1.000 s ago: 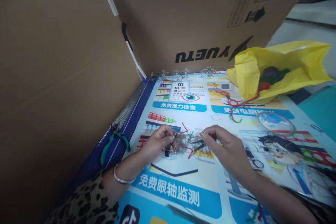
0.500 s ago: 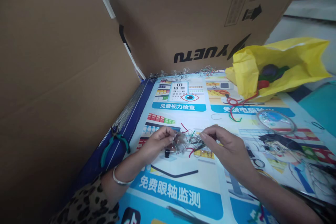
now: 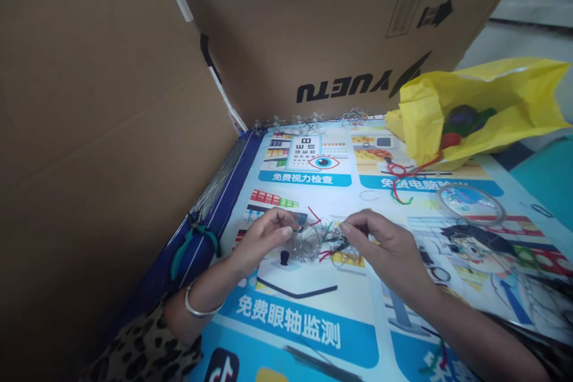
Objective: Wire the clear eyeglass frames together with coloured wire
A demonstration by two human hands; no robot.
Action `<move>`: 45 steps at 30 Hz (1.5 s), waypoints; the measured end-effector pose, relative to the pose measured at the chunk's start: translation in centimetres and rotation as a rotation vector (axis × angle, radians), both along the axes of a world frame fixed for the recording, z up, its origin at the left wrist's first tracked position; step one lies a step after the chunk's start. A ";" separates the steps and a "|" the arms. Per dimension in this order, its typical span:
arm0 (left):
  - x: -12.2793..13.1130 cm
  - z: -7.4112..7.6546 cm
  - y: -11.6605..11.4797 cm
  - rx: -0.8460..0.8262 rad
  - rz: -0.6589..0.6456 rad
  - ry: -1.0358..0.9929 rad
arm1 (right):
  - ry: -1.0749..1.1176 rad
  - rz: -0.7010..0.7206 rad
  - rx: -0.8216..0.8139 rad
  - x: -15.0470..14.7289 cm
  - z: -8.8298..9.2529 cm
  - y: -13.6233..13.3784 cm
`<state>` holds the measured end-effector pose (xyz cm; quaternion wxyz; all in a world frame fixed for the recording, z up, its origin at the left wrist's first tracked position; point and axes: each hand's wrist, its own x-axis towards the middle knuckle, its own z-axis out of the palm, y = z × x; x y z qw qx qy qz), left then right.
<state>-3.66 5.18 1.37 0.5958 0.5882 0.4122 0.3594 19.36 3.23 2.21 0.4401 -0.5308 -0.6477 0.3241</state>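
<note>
A bent piece of thin silvery wire [image 3: 308,245], with loops and short red and green ends, is held just above the printed sheet. My left hand [image 3: 268,236] is closed in a pinch at its left edge; the exact grip point is blurred. On the right side of the same wire, my right hand [image 3: 380,245] pinches with thumb and forefinger. Dark bits show among the loops close to the right fingertips. Too fine to follow, the strands blend into the print behind them.
Teal-handled pliers [image 3: 194,245] lie at the left beside a bundle of straight wires [image 3: 219,176]. Several small wire pieces [image 3: 308,122] line the cardboard wall [image 3: 268,30]. A yellow bag [image 3: 425,113] holds coloured coils. A clear round roll [image 3: 470,206] lies at the right.
My left hand has shifted slightly left and its fingertips have loosened their overlap with the wire's looped end. The right hand keeps nearly the same place. The view has tilted a little.
</note>
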 end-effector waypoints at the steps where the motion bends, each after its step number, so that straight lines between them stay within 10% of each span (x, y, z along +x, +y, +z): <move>1: 0.1 0.2 -0.1 0.031 0.022 0.042 | -0.002 -0.001 -0.002 0.0 0.0 0.0; 10: 1.0 0.6 -0.4 0.270 0.118 0.331 | -0.007 0.005 -0.004 -0.2 0.2 0.0; 30: 1.3 -0.1 0.7 0.290 0.223 0.274 | -0.112 0.060 0.011 0.2 0.1 0.6; 45: 4.2 4.5 2.3 0.392 0.401 0.402 | -0.084 -0.025 -0.087 -0.1 2.3 4.2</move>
